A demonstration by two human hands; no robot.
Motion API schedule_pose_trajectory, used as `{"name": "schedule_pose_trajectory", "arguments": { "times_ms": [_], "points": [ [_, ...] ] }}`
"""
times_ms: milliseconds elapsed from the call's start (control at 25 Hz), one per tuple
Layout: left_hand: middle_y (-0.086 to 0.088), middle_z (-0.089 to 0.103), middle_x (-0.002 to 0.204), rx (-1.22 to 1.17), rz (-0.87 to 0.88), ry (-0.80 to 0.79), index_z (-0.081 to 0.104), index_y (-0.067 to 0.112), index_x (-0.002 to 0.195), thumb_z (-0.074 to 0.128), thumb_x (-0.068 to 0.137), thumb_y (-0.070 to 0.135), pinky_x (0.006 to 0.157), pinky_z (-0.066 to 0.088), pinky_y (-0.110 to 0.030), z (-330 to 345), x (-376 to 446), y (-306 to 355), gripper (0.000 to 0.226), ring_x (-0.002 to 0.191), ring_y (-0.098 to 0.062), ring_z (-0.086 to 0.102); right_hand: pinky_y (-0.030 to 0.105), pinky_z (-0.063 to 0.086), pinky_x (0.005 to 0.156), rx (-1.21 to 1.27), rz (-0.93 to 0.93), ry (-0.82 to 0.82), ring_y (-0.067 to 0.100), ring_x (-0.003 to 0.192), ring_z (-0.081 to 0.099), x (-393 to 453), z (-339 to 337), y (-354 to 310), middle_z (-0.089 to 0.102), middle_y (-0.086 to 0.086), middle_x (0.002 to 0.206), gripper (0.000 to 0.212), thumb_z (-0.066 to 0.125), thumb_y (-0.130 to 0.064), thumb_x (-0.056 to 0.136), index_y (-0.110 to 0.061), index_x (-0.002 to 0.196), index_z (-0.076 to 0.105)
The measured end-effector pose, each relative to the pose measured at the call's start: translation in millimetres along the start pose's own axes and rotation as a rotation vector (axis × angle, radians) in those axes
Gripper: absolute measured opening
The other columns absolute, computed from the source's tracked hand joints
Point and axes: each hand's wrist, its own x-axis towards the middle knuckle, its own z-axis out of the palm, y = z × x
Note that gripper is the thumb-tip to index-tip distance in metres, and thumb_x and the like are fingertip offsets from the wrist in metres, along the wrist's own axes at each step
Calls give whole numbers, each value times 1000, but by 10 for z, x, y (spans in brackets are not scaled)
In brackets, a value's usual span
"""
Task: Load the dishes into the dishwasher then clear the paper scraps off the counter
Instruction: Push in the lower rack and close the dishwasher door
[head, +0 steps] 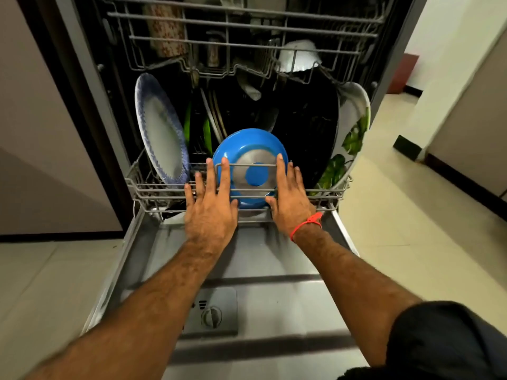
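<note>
Grey wire upper rack (247, 26) cut off by the top edge, its dim contents blurred, dark items behind the round blue pan (248, 149) indistinct, both elbows out of frame

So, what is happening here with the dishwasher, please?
A person's left hand and right hand press flat, fingers straight, against the front of the grey wire lower rack. It stands half out over the open steel door and holds a round blue pan, a blue-rimmed white plate and a leaf-patterned white plate.
</note>
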Motion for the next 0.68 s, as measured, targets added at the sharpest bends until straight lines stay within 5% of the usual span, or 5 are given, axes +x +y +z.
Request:
{"name": "schedule_pose_trajectory", "arguments": {
  "times_ms": [160, 280, 520, 680],
  "points": [
    [-19, 13, 166, -15, -51, -56, -24, 30, 155, 51, 101, 37, 124, 8, -53, 43, 301, 29, 93, 154, -37, 11, 44, -2, 121, 15, 39, -118, 29, 150, -14, 369, 73, 127, -10, 12, 164, 101, 53, -9, 95, -33, 147, -30],
    [-20, 27, 161, 13, -5, -33, -17, 27, 158, 54, 99, 36, 122, 14, -56, 158, 541, -58, 93, 151, -39, 18, 51, 6, 123, -89, -3, -133, 35, 151, -8, 614, 139, 224, -8, 18, 163, 113, 55, 0, 79, -27, 147, -32],
    [-22, 35, 156, -7, 1, -135, -16, 31, 158, 51, 101, 17, 118, 24, -59, 56, 905, -171, 89, 148, -43, 23, 46, 4, 123, -95, 130, -174, 34, 150, -10, 949, 134, 170, -7, 18, 163, 113, 49, 10, 78, -33, 148, -28],
    [-16, 46, 150, 13, 38, -113, -22, 31, 156, 56, 91, 0, 121, 19, -59, 166, 984, -226, 106, 150, -39, 23, 47, 2, 123, -101, 145, -199, 33, 150, -12, 969, 159, 183, -12, 14, 163, 119, 53, 10, 76, -35, 148, -30]
  ]
}}
